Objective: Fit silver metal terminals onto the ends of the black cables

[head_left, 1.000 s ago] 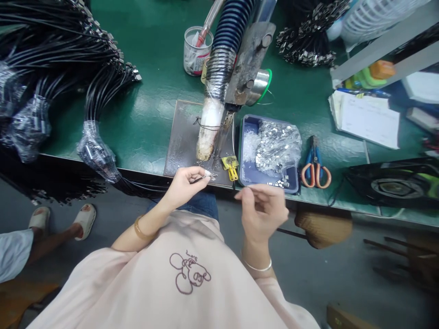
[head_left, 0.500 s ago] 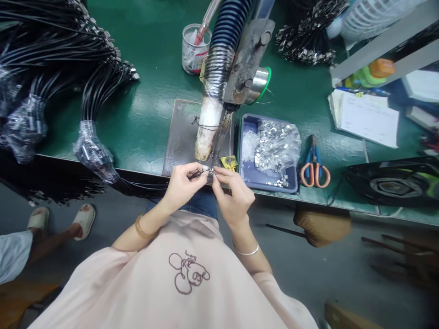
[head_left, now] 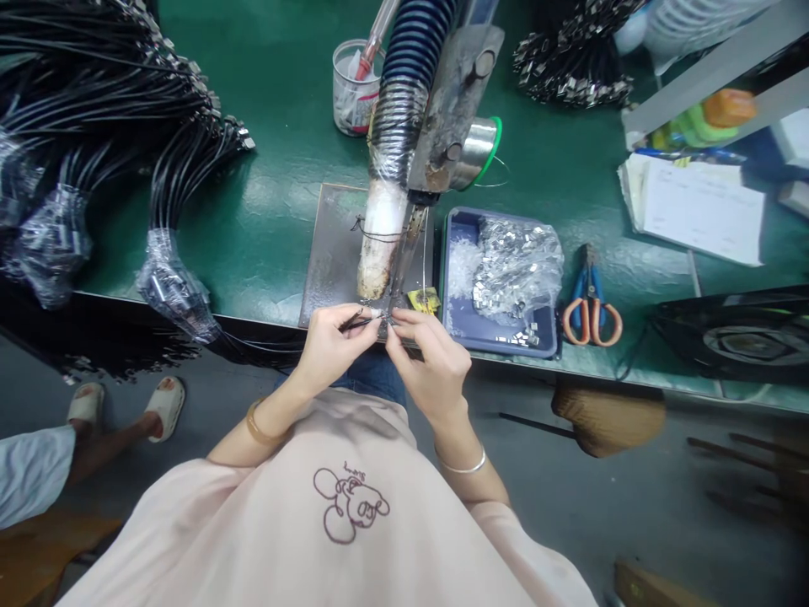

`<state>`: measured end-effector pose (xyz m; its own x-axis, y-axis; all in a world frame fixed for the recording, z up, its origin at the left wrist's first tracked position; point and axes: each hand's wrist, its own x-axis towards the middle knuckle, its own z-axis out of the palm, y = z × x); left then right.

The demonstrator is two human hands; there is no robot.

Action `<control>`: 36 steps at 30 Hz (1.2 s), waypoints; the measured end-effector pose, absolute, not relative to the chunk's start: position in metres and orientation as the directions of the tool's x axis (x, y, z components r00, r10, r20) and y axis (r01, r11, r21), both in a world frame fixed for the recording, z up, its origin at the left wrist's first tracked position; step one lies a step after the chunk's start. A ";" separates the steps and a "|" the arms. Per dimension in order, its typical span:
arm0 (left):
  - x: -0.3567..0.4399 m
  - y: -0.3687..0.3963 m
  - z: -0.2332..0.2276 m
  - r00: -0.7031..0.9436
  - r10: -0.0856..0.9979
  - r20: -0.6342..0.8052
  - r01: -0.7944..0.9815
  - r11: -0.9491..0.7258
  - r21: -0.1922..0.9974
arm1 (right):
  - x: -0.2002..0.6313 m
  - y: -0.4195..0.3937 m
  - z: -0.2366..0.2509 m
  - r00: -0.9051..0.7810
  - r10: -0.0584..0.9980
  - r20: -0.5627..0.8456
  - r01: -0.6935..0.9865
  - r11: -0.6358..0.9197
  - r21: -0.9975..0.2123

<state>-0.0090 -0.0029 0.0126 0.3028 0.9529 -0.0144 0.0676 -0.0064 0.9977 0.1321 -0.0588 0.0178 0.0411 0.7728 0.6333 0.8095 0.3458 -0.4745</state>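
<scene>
green worktop [head_left: 271, 244]: unchanged.
ribbed hose [head_left: 417, 51]: runs down over it, pale end just far of both hands.
blue tray [head_left: 460, 327]: right of the hose.
right hand [head_left: 436, 358]: 1 s ago well apart from the left, at the tray's near side; now fingertips meet the left's at the worktop's near edge. whether it grips anything, cannot tell.
left hand [head_left: 329, 341]: little moved, pinching a black cable [head_left: 351, 321], its end between both hands.
yellow clip [head_left: 423, 299]: now partly hidden by the right hand.
</scene>
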 end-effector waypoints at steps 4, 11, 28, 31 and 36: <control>-0.012 -0.004 0.008 0.334 0.938 0.095 0.162 -0.156 0.974 | 0.134 -0.061 0.016 0.030 0.777 0.629 0.814 0.347 -0.466; -0.012 -0.008 0.011 0.381 0.889 0.254 0.188 -0.343 0.920 | 0.137 -0.062 0.016 0.090 0.775 0.625 0.780 0.335 -0.528; -0.026 -0.008 0.016 0.581 0.808 -0.097 -0.034 0.143 0.989 | 0.141 -0.078 0.018 0.288 0.851 0.439 0.609 0.191 -0.770; -0.024 -0.012 0.014 0.526 0.848 -0.066 -0.049 0.108 0.993 | 0.139 -0.082 0.023 0.273 0.845 0.459 0.708 0.146 -0.691; -0.024 -0.018 0.013 0.528 0.849 -0.011 0.008 0.008 1.000 | 0.128 -0.079 0.028 0.072 0.903 0.423 0.790 0.207 -0.577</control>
<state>-0.0235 -0.0176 0.0133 0.5276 0.8494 -0.0109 0.0083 0.0077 0.9999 0.1281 -0.0791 0.0283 0.0725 0.9033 0.4228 0.7898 0.2069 -0.5775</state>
